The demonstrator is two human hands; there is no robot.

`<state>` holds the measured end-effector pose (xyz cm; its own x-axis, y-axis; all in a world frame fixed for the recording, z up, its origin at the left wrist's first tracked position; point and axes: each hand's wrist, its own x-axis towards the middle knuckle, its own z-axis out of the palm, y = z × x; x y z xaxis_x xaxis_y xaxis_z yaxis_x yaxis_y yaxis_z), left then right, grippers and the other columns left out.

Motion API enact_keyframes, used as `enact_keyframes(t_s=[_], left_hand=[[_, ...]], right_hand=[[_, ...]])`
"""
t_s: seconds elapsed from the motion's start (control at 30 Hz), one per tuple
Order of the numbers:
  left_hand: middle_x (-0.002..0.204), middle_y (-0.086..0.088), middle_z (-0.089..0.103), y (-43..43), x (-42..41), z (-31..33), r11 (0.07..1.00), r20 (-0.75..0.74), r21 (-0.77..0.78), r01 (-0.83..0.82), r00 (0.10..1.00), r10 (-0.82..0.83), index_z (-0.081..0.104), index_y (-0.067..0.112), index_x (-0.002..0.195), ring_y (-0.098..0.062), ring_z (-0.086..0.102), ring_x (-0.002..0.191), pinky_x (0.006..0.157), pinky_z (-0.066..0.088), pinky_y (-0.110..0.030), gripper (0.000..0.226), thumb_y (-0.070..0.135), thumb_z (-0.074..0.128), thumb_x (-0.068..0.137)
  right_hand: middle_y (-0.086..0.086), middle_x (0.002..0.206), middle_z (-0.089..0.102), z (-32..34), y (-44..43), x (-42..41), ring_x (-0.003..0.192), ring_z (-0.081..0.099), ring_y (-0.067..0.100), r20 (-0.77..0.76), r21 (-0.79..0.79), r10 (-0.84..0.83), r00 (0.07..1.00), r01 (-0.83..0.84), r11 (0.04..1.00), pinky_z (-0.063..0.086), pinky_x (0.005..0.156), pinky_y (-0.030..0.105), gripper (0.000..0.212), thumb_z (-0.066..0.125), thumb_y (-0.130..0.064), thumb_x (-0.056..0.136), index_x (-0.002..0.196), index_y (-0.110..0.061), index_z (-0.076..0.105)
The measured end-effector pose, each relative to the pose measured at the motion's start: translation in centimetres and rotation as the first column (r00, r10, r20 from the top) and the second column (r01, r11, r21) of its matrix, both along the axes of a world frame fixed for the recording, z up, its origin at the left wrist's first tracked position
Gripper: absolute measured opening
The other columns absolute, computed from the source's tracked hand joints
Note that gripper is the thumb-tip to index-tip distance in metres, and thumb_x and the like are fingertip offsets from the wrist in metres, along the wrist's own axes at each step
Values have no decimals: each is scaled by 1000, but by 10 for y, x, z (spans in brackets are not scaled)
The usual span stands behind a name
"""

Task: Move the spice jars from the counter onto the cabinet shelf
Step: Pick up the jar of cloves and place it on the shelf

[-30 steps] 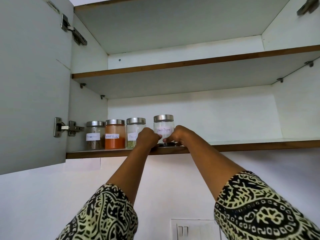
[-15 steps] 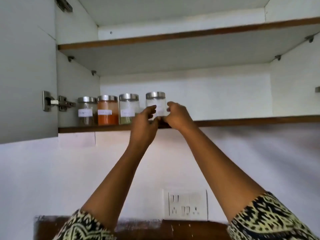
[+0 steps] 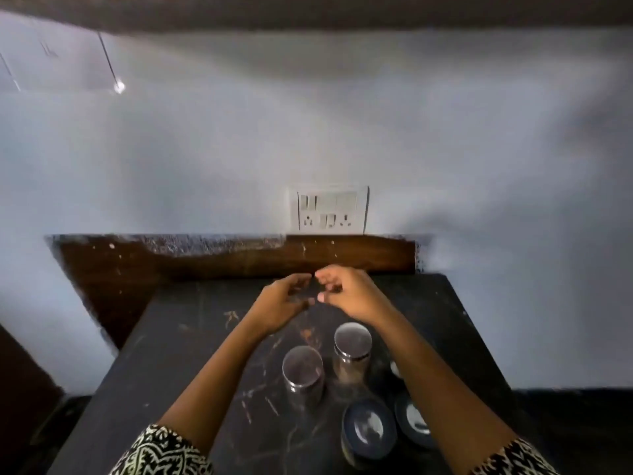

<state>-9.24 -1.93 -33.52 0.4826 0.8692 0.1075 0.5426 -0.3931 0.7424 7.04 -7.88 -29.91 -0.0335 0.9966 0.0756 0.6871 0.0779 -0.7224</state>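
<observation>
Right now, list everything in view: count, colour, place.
silver-lidded jars: two, clear glass with steel lids, mid-counter between the forearms
dark-lidded jars: two, bluish-dark, near counter edge, the right one partly behind the right forearm
counter: one, black, scratched
backsplash: one, brown wood, behind counter
switch plate: one, white, on wall above backsplash
sleeves: two, black-and-cream pattern, bottom edge
hands: left hand, right hand, empty, loosely curled, above the counter's far end
</observation>
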Motion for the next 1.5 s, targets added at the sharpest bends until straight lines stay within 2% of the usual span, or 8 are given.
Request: enact_keyframes(t_s=[0.27, 0.57, 0.7, 0.8, 1.07, 1.23, 1.33, 1.5], left_hand=[[155, -7, 24, -29, -21, -88, 957, -323, -284, 53, 935, -148, 2, 21, 152, -23, 34, 137, 111, 33, -34, 109, 22, 78, 74], [139, -4, 47, -35, -24, -114, 970, -208, -242, 11, 976, -63, 29, 22, 142, -19, 49, 122, 99, 41, -28, 93, 20, 83, 66], [127, -2, 58, -25, -26, -87, 976, -52, -217, -3, 999, -9, 43, 19, 133, -15, 56, 113, 100, 47, -31, 79, 14, 83, 65], [117, 5, 63, -19, -26, -44, 973, 152, -230, 28, 988, 7, 51, 22, 126, -13, 61, 107, 92, 52, -30, 74, 16, 87, 61], [106, 3, 71, -18, -1, 65, 974, 511, -199, 109, 860, 8, 60, 19, 115, -11, 69, 95, 73, 55, -19, 59, 31, 83, 62], [109, -4, 71, -26, 17, 99, 978, 623, -181, 103, 781, 33, 61, 10, 120, -16, 69, 98, 77, 57, -24, 54, 32, 69, 71], [112, 0, 69, -38, 26, 108, 988, 502, -148, 38, 864, 41, 59, 20, 117, -21, 67, 102, 90, 54, -37, 59, 56, 69, 72], [107, 3, 64, -52, 41, 119, 998, 395, -66, -20, 918, 45, 47, 22, 122, -16, 64, 98, 87, 54, -37, 64, 56, 69, 73]], right_hand=[[5, 128, 58, -116, -12, -16, 116, 56, 23, 187, -340, 145, 972, -75, 937, 46, 93, 30, 86, 75, -8, 69, 143, -20, 33], [9, 132, 56, -129, -17, -28, 118, 55, 26, 228, -357, 96, 969, -9, 934, 42, 96, 33, 92, 75, -15, 73, 147, -18, 22], [3, 127, 59, -89, -22, -15, 103, 54, 12, 18, -296, 37, 999, -30, 955, 43, 79, 19, 68, 70, -7, 76, 136, -18, 40], [0, 126, 61, -43, -19, 6, 109, 56, 12, -84, -232, 23, 996, -42, 972, 44, 94, 29, 64, 76, -18, 73, 131, -18, 49], [-10, 118, 58, 39, -16, 37, 108, 58, 4, -490, -34, 70, 869, -100, 994, 47, 87, 18, 73, 72, -5, 77, 140, -19, 39], [-1, 130, 54, 55, -19, 39, 113, 58, 11, -555, 39, 88, 827, -80, 996, 50, 85, 21, 87, 73, -5, 76, 144, -34, 27], [-3, 127, 54, 59, -28, 31, 102, 58, 3, -553, 148, 19, 833, 76, 986, 52, 72, 12, 86, 77, -15, 73, 142, -34, 30], [2, 135, 48, 52, -33, 14, 115, 55, 16, -283, 427, -129, 950, 246, 870, 51, 87, 20, 97, 84, -28, 65, 144, -30, 27]])
